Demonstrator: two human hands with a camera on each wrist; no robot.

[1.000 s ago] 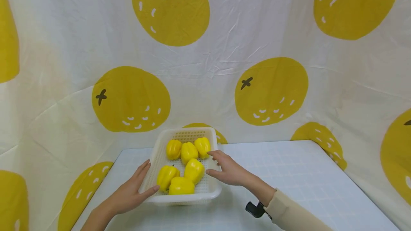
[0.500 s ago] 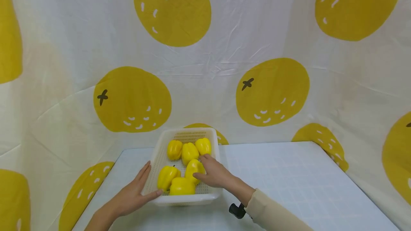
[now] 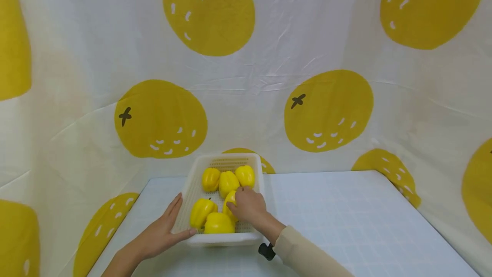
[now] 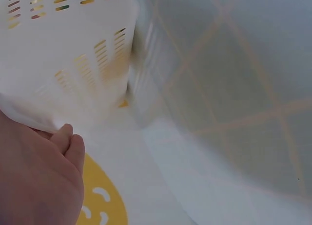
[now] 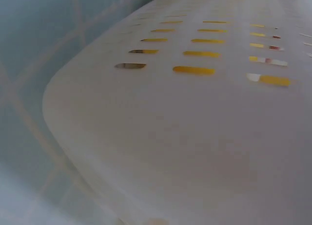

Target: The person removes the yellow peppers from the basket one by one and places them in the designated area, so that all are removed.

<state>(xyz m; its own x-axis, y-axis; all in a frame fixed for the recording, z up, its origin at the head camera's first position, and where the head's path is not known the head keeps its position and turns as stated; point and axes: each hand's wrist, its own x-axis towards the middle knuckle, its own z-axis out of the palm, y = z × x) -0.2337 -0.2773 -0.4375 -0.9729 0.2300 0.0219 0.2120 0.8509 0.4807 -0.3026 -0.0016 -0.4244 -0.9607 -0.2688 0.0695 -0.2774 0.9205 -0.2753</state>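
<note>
Yellow bell peppers lie in a white perforated plastic basket (image 3: pixel 224 239), a group at its far end and others near the front. My right hand (image 3: pixel 249 205) reaches over the basket's right side. Its curled fingers and thumb grip a bell pepper (image 3: pixel 229 199), partly hidden by the hand. My left hand (image 3: pixel 159 236) holds the basket at the front left, fingers along the left side and thumb over the front rim. In the left wrist view, the fingers (image 4: pixel 68 142) meet the rim. The basket's outer wall (image 5: pixel 161 137) fills most of the right wrist view.
Close to the held pepper are a front pepper (image 3: pixel 219 223), a left pepper (image 3: pixel 202 213) and a far pepper (image 3: pixel 229 184). The basket stands on a pale blue checked table (image 3: pixel 346 217). A white cloth (image 3: pixel 246 110) with yellow fruit prints hangs behind.
My right hand has moved left and inward from the basket's right rim, and its fingers have closed round a pepper. My left hand and the basket have stayed nearly in place.
</note>
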